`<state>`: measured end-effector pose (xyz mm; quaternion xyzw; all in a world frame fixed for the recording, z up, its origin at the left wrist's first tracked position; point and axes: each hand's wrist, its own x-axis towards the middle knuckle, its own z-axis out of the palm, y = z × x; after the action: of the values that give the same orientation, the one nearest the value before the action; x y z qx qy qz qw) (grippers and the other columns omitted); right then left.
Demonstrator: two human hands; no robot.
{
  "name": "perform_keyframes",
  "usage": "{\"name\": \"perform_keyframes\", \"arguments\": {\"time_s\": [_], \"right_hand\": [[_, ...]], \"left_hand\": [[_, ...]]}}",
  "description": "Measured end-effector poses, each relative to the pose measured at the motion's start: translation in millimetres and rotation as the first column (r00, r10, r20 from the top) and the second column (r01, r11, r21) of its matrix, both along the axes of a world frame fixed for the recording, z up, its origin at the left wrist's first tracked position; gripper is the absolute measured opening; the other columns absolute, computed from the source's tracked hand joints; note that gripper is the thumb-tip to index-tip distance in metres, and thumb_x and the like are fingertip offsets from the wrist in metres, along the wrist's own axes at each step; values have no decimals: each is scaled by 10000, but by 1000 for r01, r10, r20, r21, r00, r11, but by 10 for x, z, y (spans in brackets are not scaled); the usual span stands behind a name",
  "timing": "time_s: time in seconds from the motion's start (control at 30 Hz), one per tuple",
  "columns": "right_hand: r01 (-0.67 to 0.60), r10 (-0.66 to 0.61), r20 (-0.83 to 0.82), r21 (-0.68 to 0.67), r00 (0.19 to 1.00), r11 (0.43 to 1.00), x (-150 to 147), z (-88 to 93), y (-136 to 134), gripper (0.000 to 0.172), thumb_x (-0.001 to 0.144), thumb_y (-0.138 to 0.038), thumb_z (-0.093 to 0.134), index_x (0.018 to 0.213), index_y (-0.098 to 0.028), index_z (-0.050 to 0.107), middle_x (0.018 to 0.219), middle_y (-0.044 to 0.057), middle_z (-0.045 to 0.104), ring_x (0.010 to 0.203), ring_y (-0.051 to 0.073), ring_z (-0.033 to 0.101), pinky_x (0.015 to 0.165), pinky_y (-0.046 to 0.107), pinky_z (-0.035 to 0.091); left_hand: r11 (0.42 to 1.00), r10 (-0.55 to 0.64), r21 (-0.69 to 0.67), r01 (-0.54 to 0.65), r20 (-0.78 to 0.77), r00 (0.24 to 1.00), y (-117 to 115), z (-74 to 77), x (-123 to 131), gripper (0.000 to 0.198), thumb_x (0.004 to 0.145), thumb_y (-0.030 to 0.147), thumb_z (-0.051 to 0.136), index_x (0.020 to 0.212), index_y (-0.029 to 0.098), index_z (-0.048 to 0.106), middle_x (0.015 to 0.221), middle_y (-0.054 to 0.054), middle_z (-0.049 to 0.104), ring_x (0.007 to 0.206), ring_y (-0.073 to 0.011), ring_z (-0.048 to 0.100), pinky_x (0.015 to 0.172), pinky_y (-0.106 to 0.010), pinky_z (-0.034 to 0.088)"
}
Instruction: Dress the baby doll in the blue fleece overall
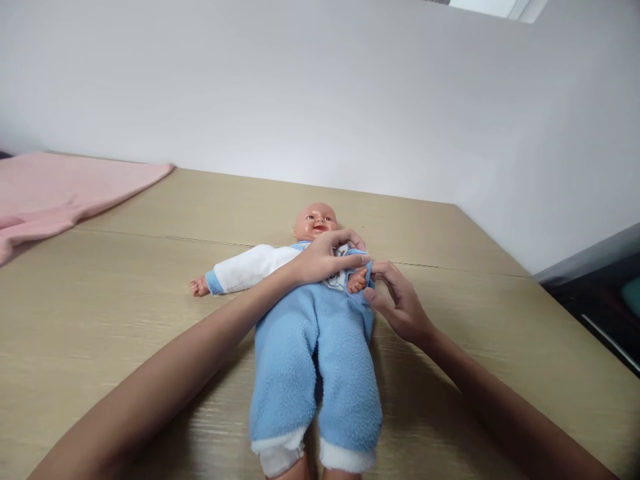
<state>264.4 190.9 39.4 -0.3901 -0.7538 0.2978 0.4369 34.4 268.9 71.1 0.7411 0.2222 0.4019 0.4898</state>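
A baby doll (314,347) lies on its back on a wooden table (125,300), head away from me, dressed in a blue fleece suit with white sleeves. One sleeved arm stretches out to the left. My left hand (327,257) reaches across the doll's chest, fingers curled on the suit's upper edge. My right hand (397,300) is at the doll's other side, fingers pinched on the blue fabric by the doll's small bare hand (357,281), which is folded onto its chest.
A pink blanket (60,193) lies at the table's far left. A white wall rises behind the table. A dark object (600,293) stands past the table's right edge.
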Motion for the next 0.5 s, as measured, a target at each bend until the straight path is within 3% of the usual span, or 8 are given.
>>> {"name": "perform_keyframes", "arguments": {"time_s": [0.1, 0.17, 0.27, 0.4, 0.5], "right_hand": [[-42, -7, -241, -198, 971, 979, -78, -42, 7, 205, 1080, -502, 719, 1107, -302, 751, 1072, 65, 749, 1057, 306, 712, 1056, 515, 571], [-124, -43, -421, -362, 906, 924, -111, -60, 26, 224, 1065, -515, 697, 1089, -295, 733, 1067, 60, 743, 1021, 295, 717, 1004, 482, 602], [-164, -107, -494, -473, 863, 865, -134, -82, 43, 288, 1041, -562, 650, 1018, -278, 692, 1008, 66, 706, 953, 290, 696, 932, 464, 625], [39, -239, -417, -434, 877, 900, -160, -148, 24, 351, 994, -597, 735, 918, -273, 624, 880, 6, 623, 833, 225, 625, 828, 370, 592], [189, -340, -372, -386, 864, 903, -164, -233, 23, 360, 938, -569, 838, 926, -272, 636, 884, -20, 612, 847, 195, 591, 814, 304, 545]], "left_hand": [[998, 23, 58, -19, -69, 997, 40, -24, 23, 348, 954, 507, 791, 1053, 193, 680, 994, -45, 734, 943, -225, 668, 869, -364, 512], [988, 54, 148, -35, -127, 990, 50, -35, 39, 339, 989, 530, 738, 1044, 203, 666, 1013, -57, 742, 967, -239, 666, 891, -379, 517], [973, 108, 221, -65, -188, 976, 57, -49, 53, 328, 1034, 534, 666, 1021, 207, 646, 1012, -67, 727, 929, -234, 650, 861, -383, 511], [972, 129, 226, -70, -260, 957, 61, -62, 50, 315, 1034, 528, 650, 992, 217, 621, 948, -46, 693, 826, -209, 607, 776, -366, 482], [967, 156, 243, -79, -316, 936, 55, -61, 45, 281, 1046, 498, 628, 1014, 220, 606, 871, -20, 660, 765, -197, 578, 728, -355, 455]]}}
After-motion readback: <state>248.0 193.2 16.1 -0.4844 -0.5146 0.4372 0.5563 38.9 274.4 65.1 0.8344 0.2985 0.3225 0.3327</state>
